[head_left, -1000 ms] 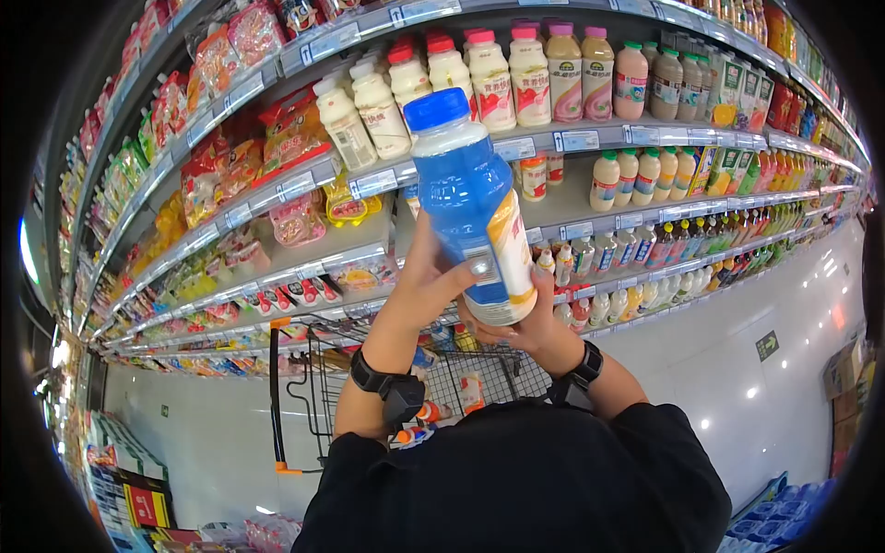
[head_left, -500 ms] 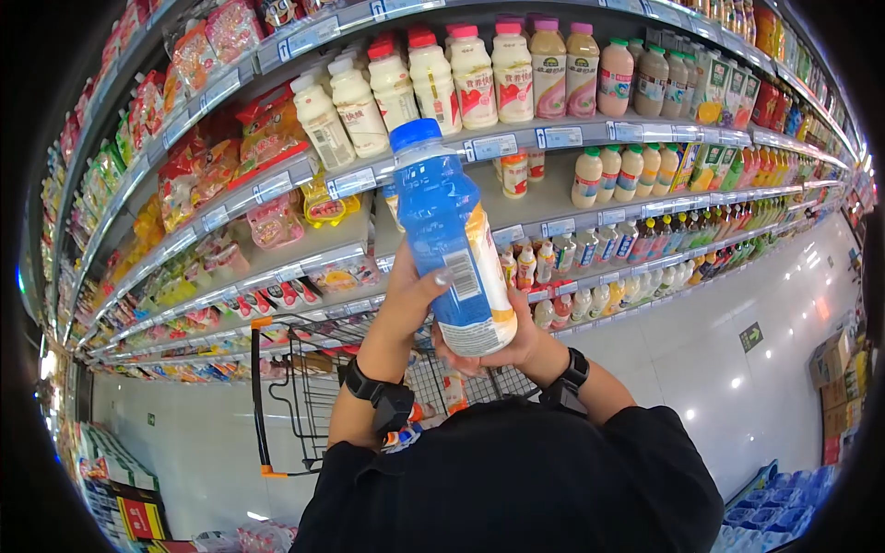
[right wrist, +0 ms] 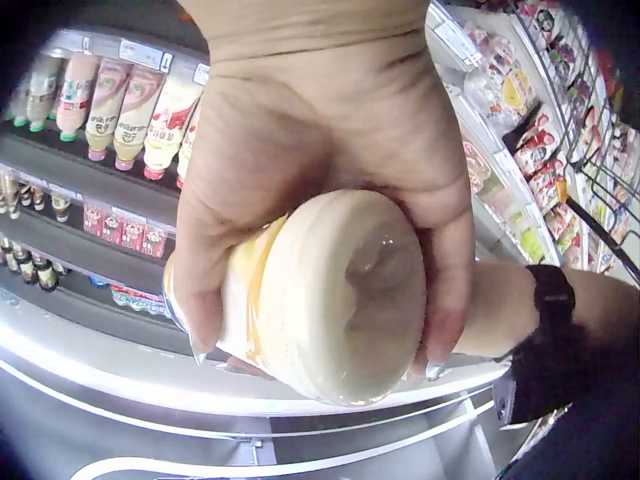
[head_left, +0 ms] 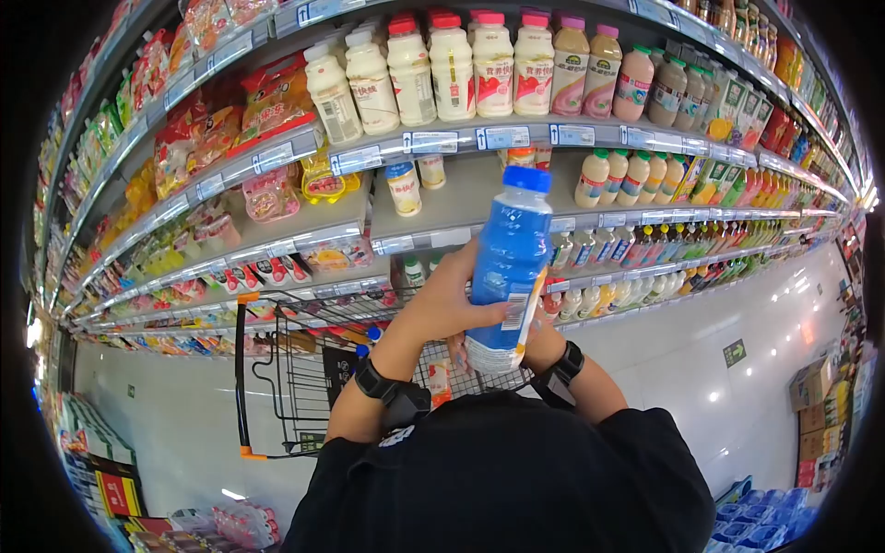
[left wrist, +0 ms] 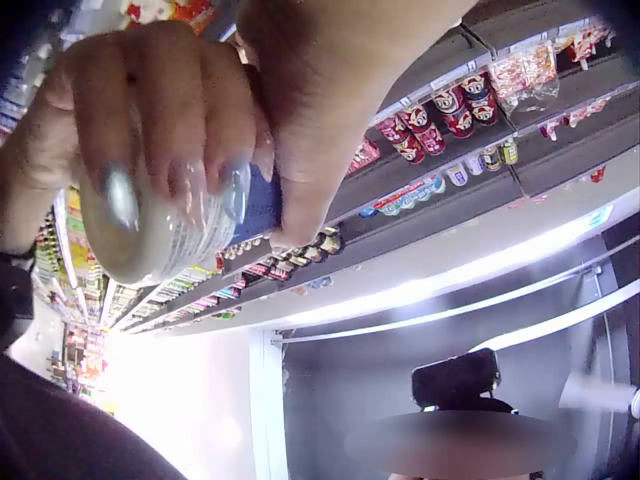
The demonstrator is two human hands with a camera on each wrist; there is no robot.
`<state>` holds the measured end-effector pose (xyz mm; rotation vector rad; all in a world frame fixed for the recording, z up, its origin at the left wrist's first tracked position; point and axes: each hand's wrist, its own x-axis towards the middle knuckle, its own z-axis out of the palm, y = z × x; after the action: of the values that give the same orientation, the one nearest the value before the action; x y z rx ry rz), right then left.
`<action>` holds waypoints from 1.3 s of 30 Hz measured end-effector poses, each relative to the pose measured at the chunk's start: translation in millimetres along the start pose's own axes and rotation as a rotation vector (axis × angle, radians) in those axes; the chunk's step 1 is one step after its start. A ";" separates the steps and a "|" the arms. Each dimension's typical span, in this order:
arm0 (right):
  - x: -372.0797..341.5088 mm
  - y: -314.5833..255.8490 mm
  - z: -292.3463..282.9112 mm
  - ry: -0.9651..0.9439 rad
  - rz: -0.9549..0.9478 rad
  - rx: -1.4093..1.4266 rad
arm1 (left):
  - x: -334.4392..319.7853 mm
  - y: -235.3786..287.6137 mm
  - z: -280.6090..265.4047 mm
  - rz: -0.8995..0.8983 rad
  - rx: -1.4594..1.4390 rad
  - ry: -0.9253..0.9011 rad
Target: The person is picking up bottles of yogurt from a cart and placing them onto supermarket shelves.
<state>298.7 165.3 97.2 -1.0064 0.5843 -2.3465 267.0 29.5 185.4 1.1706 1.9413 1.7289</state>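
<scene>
A large drink bottle (head_left: 512,244) with a blue cap, blue wrap and white-orange label is held up before the shelves, its cap leaning right. My left hand (head_left: 452,300) grips it from the left, thumb across the wrap beside the barcode. Low on its right side, mostly behind it in the head view, my right hand (head_left: 546,341) holds the bottle. The right wrist view shows the right hand's thumb and fingers spread round the pale bottle base (right wrist: 365,300). In the left wrist view, its polished nails lie over that base.
Beyond the bottle, shelves (head_left: 452,212) carry rows of drink bottles, with bagged snacks (head_left: 272,101) at left. A wire shopping cart (head_left: 241,369) stands in front of the body with packs inside. Wrapped blue bottles (head_left: 761,516) are stacked at lower right.
The bottle has come down and moved right, from leaning left to leaning right. It has turned, showing more blue wrap and less of the white-orange label. Both hands keep hold of it.
</scene>
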 end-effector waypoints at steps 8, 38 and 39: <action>-22.3 15.5 -29.1 0.387 0.063 -0.237 | -7.9 -53.6 -3.5 -0.148 -0.062 0.161; -20.3 68.2 -22.8 0.736 0.366 -1.199 | -71.3 -115.8 -18.0 -0.311 -0.263 0.279; -22.4 68.0 -25.8 0.780 0.377 -1.201 | -68.9 -116.3 -14.0 -0.281 -0.267 0.276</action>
<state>312.1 131.0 30.6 -0.2135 2.3862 -1.8421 257.2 -24.0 60.8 0.5633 1.8362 1.9933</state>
